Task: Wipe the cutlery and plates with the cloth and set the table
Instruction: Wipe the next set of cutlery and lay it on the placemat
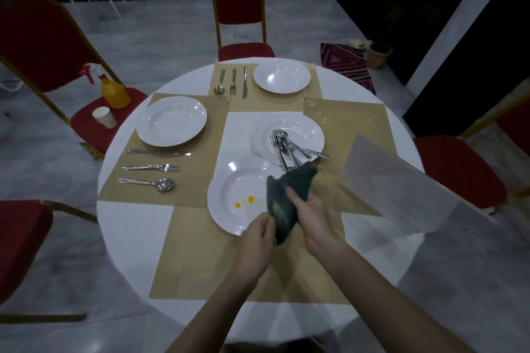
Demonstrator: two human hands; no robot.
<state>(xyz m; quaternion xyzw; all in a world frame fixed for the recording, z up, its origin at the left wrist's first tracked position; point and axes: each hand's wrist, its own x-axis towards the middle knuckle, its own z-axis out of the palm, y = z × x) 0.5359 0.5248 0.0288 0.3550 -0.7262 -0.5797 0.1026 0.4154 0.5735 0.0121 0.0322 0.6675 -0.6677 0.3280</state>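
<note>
Table [137, 226] is laid w/ mats, a stained plate [238, 195] is set at the near edge, and above its rim a dark cloth [286, 198] is gripped by L hand [256, 241] & R hand [314, 223].

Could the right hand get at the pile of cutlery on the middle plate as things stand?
Probably yes, once freed. The right hand grips the cloth together with the left hand, but the cutlery lies uncovered on the plate just beyond, nothing between.
</note>
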